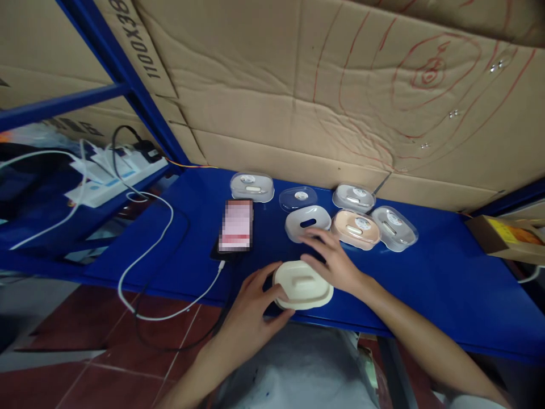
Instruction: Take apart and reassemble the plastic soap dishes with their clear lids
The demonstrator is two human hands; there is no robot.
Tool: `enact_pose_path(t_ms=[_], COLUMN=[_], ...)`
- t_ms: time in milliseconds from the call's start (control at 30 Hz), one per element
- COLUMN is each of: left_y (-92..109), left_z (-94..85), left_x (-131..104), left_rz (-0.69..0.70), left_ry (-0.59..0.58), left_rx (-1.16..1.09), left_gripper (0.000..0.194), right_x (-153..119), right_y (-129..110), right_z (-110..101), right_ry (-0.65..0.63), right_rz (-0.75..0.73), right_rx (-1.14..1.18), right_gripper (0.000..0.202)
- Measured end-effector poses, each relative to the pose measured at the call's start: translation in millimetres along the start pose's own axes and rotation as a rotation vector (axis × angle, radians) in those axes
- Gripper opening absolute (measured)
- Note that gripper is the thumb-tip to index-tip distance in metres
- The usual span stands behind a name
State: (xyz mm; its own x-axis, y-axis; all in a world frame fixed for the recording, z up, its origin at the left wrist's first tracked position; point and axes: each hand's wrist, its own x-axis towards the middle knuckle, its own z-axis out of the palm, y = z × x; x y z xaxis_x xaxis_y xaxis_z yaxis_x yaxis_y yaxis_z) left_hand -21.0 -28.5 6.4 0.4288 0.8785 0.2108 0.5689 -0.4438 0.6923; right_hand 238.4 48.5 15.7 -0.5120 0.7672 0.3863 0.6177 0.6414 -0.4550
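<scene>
A cream oval piece with a raised bar in its middle (pixel 303 288) lies near the front edge of the blue table. My left hand (pixel 264 298) grips its left side, thumb at the front and fingers on top. Over its back right edge is my right hand (pixel 332 258), fingers apart and reaching towards a white oval tray with a dark slot (pixel 293 226); whether a fingertip touches that tray cannot be made out. Behind the tray lies a clear lid with a round sticker (pixel 293 199). A peach box under a clear lid (pixel 355 230) stands right of the tray.
Clear-lidded boxes stand at the back left (pixel 252 187), back (pixel 353 197) and right (pixel 394 229). A phone (pixel 236 227) with a white cable (pixel 149 262) lies left. A cardboard box (pixel 506 236) is at far right, a power strip (pixel 114 184) at left.
</scene>
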Motion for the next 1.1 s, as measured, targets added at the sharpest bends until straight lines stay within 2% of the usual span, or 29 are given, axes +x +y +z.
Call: enact_pose_path(t_ms=[67,100,133,200,233,267,333,433,500,600,700,800,900,1033,1100], left_y=[2,3,4,6,7,8,9,8,6,8,15,20,19,11,8], left_z=[-0.8,0.7,3.6,13.1,19.0,24.8,34.1,36.9,31.0,16.4,4.3,1.0,5.2,13.7,16.8], left_x=[0,1,3,9,12,16,21,23,22,22,23,26,29,28,26], left_rz=[-0.044,-0.069,-0.099,-0.185,-0.265,-0.372,-0.539,-0.624,-0.655,-0.741,-0.844,-0.884,-0.816,-0.701,-0.682], left_ry=[0.097,0.148,0.191,0.284,0.283,0.240,0.123,0.054,0.089,0.163,0.236,0.270,0.275,0.289,0.291], left_rx=[-0.189,-0.333,-0.499,-0.894,-1.057,-1.190,-1.354,-1.416,-1.445,-1.517,-1.621,-1.765,-1.872,-1.935,-1.938], left_gripper=[0.010,0.015,0.024,0.063,0.081,0.088,0.082,0.063,0.055,0.050,0.048,0.045,0.043,0.048,0.047], right_x=[-3,-4,-5,-5,-4,-4,-1,2,4,6,7,10,8,-1,-6], right_y=[-8,-12,-16,-22,-25,-26,-25,-9,9,33,40,27,5,-25,-35], right_z=[-5,-6,-6,-4,-2,0,1,0,-2,0,2,-1,-5,2,9], right_ry=[-0.139,-0.167,-0.148,-0.031,0.017,0.047,0.048,0.073,0.098,0.019,-0.016,0.128,0.215,0.066,-0.011], right_rz=[-0.062,-0.066,-0.050,0.004,0.016,0.012,-0.011,0.013,0.050,0.024,-0.044,-0.062,-0.144,-0.411,-0.465], right_rx=[0.159,0.227,0.276,0.320,0.326,0.330,0.340,0.293,0.158,-0.118,-0.266,-0.272,-0.209,-0.163,-0.162], right_gripper=[0.050,0.050,0.048,0.037,0.033,0.032,0.032,0.036,0.040,0.044,0.035,0.029,0.030,0.027,0.027])
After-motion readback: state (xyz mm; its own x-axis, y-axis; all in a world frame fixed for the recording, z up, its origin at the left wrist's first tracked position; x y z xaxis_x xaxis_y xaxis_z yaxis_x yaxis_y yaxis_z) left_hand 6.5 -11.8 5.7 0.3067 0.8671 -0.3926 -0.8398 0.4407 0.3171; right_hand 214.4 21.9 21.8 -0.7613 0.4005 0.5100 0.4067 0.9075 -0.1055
